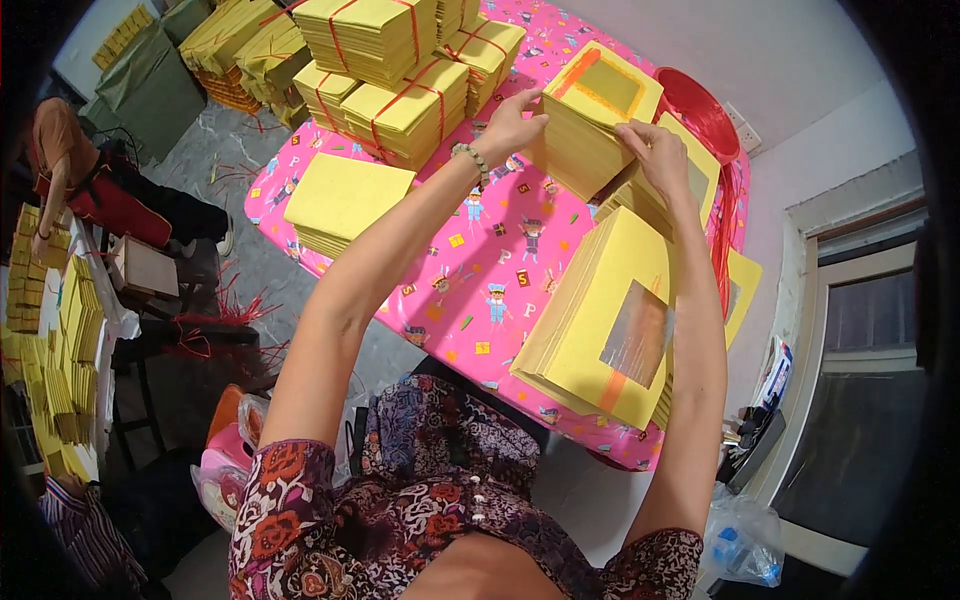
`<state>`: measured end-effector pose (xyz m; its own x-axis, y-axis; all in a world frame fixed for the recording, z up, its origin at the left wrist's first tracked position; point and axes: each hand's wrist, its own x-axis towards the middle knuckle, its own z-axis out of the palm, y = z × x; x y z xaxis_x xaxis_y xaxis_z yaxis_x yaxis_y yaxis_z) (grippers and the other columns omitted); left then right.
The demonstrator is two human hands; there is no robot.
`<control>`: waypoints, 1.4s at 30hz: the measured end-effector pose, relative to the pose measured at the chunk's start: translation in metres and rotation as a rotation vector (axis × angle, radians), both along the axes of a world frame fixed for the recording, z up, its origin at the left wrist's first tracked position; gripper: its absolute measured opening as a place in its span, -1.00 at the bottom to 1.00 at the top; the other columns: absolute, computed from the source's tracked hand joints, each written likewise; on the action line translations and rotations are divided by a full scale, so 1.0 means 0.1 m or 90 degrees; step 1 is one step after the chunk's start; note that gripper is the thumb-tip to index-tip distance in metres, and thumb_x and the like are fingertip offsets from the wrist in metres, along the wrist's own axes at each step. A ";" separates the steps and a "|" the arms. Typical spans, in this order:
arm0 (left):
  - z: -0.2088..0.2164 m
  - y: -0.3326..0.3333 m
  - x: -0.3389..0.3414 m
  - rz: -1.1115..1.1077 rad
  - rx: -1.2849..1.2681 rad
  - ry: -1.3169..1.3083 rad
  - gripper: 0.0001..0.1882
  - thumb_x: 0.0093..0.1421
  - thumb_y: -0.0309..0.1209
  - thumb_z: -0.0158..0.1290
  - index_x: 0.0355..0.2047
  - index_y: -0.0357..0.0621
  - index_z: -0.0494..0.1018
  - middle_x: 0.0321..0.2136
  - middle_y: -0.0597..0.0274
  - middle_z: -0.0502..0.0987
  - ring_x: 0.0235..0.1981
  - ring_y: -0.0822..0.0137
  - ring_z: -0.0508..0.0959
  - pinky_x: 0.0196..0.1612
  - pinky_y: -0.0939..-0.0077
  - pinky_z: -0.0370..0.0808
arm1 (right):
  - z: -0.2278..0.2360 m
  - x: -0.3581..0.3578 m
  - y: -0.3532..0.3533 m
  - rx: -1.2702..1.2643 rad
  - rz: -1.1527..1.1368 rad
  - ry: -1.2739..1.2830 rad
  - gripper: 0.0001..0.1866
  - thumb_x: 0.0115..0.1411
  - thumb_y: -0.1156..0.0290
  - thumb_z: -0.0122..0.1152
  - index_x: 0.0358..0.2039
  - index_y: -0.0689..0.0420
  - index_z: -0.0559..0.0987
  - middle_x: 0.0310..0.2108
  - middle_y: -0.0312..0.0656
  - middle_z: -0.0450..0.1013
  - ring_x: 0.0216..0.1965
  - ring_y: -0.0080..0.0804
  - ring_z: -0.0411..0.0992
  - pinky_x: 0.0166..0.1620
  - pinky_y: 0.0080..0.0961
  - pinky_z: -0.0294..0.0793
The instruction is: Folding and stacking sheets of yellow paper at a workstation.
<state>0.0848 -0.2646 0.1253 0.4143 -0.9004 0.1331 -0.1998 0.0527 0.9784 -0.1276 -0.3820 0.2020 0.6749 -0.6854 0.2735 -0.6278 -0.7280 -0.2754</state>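
Observation:
A thick stack of yellow paper bags (580, 140), a dark window and an orange strip on its top one, stands on the pink table at the far right. My left hand (513, 124) grips its left edge, with some fingertips hidden behind the corner. At its right edge my right hand (655, 158) is closed, thumb and fingers pinching the corner. Below my right wrist leans another stack of windowed yellow bags (590, 310), fanned slightly. More yellow bags (700, 170) lie partly hidden behind my right hand. A bracelet of beads circles my left wrist.
Tied yellow bundles (410, 105) are piled at the table's far left, near a loose yellow stack (350, 195). A red basin (695, 110) and red strings (722, 235) are at the right, by the wall. A person (100, 180) works at another table on the left.

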 end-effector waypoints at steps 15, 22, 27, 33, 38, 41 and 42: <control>0.08 0.06 -0.02 0.020 0.010 -0.005 -0.43 0.20 -0.41 0.03 0.23 -0.18 0.22 0.04 0.03 0.43 0.10 0.25 0.40 0.15 0.37 0.34 | -0.04 0.02 0.04 -0.047 0.009 -0.050 -0.65 0.22 0.05 0.13 -0.27 0.06 0.66 -0.48 -0.13 0.56 -0.42 -0.21 0.54 -0.29 -0.35 0.47; 0.23 0.06 -0.19 0.199 -0.176 -0.495 -0.49 0.05 -0.32 0.19 0.04 -0.11 0.39 -0.09 0.00 0.44 -0.02 0.05 0.42 0.02 0.19 0.40 | -0.07 -0.02 0.03 -0.078 0.013 -0.082 -0.67 0.20 0.02 0.12 -0.32 -0.01 0.67 -0.56 -0.15 0.54 -0.48 -0.17 0.53 -0.36 -0.31 0.46; 0.37 -0.16 -0.23 0.087 -0.273 -0.692 -0.60 0.03 -0.32 0.21 -0.09 -0.08 0.50 -0.12 0.18 0.51 -0.09 0.12 0.48 -0.03 0.23 0.43 | -0.08 -0.01 0.04 -0.079 0.026 -0.100 -0.68 0.20 0.02 0.12 -0.32 -0.02 0.67 -0.55 -0.14 0.54 -0.47 -0.15 0.53 -0.35 -0.29 0.47; 0.41 -0.34 -0.18 -0.030 -0.164 -0.713 -0.74 0.11 -0.31 0.11 -0.19 -0.09 0.54 -0.28 0.20 0.57 -0.20 0.13 0.54 -0.12 0.23 0.46 | -0.07 0.01 0.04 -0.068 0.020 -0.089 -0.69 0.19 0.03 0.13 -0.34 -0.03 0.67 -0.56 -0.13 0.53 -0.46 -0.12 0.52 -0.34 -0.27 0.47; 0.43 -0.40 -0.16 -0.048 -0.179 -0.750 -0.81 0.15 -0.33 0.04 -0.26 -0.07 0.55 -0.39 0.20 0.58 -0.31 0.13 0.56 -0.24 0.22 0.49 | -0.08 -0.03 0.01 -0.074 0.014 -0.098 -0.68 0.19 0.02 0.13 -0.33 -0.02 0.67 -0.54 -0.11 0.53 -0.44 -0.10 0.52 -0.31 -0.26 0.47; 0.46 -0.41 -0.15 -0.039 -0.152 -0.761 -0.85 0.16 -0.35 0.02 -0.30 -0.07 0.53 -0.42 0.21 0.58 -0.33 0.13 0.57 -0.28 0.22 0.49 | -0.03 -0.03 0.10 -0.033 0.038 -0.087 -0.64 0.14 -0.01 0.18 -0.27 0.00 0.65 -0.44 -0.06 0.56 -0.37 -0.10 0.54 -0.26 -0.23 0.48; 0.47 -0.42 -0.13 -0.032 -0.138 -0.751 -0.86 0.17 -0.36 0.01 -0.31 -0.08 0.52 -0.44 0.21 0.57 -0.33 0.13 0.56 -0.29 0.22 0.49 | -0.03 -0.01 0.11 -0.040 0.036 -0.093 -0.64 0.14 -0.01 0.18 -0.27 0.00 0.65 -0.44 -0.06 0.56 -0.37 -0.10 0.54 -0.26 -0.23 0.48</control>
